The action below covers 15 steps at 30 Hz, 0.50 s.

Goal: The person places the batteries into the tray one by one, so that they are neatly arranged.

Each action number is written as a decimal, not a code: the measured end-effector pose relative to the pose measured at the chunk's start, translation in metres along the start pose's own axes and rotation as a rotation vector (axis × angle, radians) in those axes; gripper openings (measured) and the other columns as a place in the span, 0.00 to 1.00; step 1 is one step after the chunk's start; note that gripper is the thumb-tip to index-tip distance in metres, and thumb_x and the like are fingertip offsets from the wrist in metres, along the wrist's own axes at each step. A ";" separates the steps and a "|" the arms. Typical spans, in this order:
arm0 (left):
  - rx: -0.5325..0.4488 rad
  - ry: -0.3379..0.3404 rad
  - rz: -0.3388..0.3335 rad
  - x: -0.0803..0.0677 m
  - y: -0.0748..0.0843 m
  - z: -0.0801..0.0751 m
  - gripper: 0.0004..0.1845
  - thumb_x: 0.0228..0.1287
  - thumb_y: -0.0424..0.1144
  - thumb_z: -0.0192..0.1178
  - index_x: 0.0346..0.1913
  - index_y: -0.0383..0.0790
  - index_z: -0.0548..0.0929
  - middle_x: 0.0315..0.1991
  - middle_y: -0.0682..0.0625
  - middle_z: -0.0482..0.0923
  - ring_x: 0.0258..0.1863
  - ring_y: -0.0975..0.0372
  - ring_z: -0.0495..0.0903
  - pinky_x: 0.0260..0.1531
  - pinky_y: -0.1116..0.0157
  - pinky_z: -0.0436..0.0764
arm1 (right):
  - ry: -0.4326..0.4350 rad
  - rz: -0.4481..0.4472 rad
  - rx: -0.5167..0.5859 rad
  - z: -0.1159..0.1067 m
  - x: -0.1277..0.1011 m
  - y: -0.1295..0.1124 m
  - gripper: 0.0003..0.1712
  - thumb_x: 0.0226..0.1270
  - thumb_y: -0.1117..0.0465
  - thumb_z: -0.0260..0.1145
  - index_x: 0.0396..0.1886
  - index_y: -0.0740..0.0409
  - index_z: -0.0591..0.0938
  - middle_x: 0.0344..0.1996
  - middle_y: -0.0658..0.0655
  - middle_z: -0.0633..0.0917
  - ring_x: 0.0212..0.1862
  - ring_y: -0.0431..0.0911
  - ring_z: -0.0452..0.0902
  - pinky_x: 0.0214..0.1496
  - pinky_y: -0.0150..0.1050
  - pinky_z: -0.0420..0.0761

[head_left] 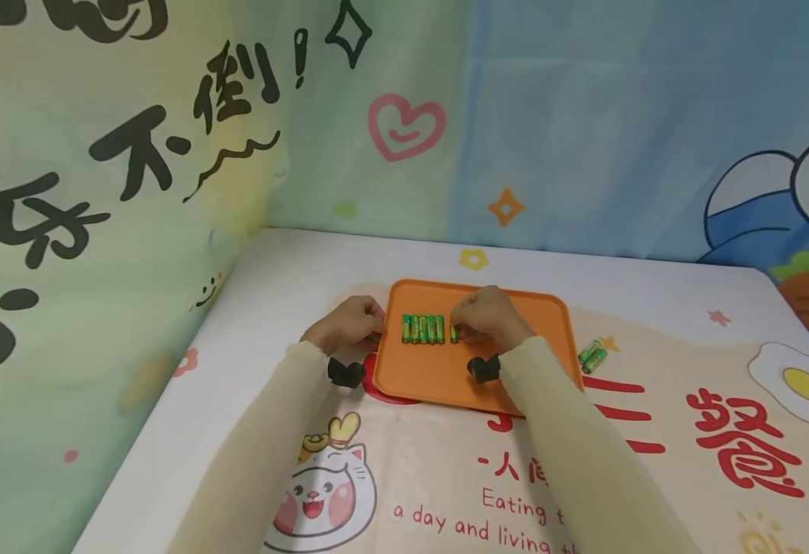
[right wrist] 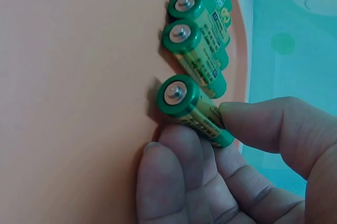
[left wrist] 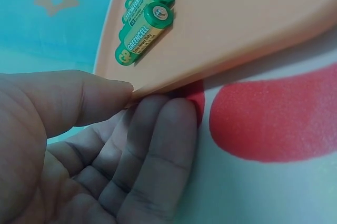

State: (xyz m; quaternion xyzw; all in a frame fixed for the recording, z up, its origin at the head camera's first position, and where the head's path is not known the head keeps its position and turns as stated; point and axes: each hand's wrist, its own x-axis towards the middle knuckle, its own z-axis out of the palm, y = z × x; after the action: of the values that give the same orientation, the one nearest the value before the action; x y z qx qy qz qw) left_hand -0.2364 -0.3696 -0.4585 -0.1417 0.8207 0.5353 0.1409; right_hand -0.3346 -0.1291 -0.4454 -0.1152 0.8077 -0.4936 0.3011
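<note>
An orange tray (head_left: 439, 377) lies on the table with a row of several green batteries (head_left: 422, 329) side by side in its left half. My left hand (head_left: 352, 323) is at the tray's left edge; in the left wrist view its thumb (left wrist: 100, 95) and fingers pinch the tray rim (left wrist: 174, 79). Over the tray, my right hand (head_left: 490, 317) pinches a single green battery (right wrist: 192, 110) between thumb and fingers. That battery stands a small gap to the right of the row, its metal cap facing the wrist camera. In the head view the fingers partly hide it.
Two more green batteries (head_left: 593, 356) lie on the table just right of the tray. A printed cloth (head_left: 446, 462) covers the table, and patterned curtains (head_left: 570, 138) hang behind and to the left.
</note>
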 end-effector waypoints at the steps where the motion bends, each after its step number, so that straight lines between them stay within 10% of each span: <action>1: -0.003 -0.003 0.003 0.000 -0.001 0.001 0.04 0.71 0.29 0.58 0.44 0.32 0.75 0.39 0.42 0.81 0.33 0.58 0.84 0.42 0.62 0.88 | 0.000 0.000 0.002 0.001 0.000 0.001 0.25 0.61 0.70 0.63 0.10 0.49 0.64 0.14 0.53 0.74 0.24 0.50 0.76 0.32 0.40 0.81; 15: 0.022 0.022 -0.002 -0.001 -0.004 0.005 0.05 0.72 0.31 0.59 0.45 0.33 0.76 0.41 0.41 0.81 0.35 0.56 0.84 0.43 0.62 0.88 | 0.030 -0.012 -0.099 0.008 0.000 0.000 0.22 0.60 0.69 0.67 0.10 0.52 0.71 0.14 0.57 0.78 0.20 0.48 0.73 0.26 0.40 0.79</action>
State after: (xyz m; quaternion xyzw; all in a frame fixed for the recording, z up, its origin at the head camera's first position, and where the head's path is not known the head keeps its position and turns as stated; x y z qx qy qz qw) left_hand -0.2336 -0.3661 -0.4635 -0.1471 0.8278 0.5245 0.1339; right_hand -0.3299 -0.1351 -0.4478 -0.1275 0.8349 -0.4564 0.2799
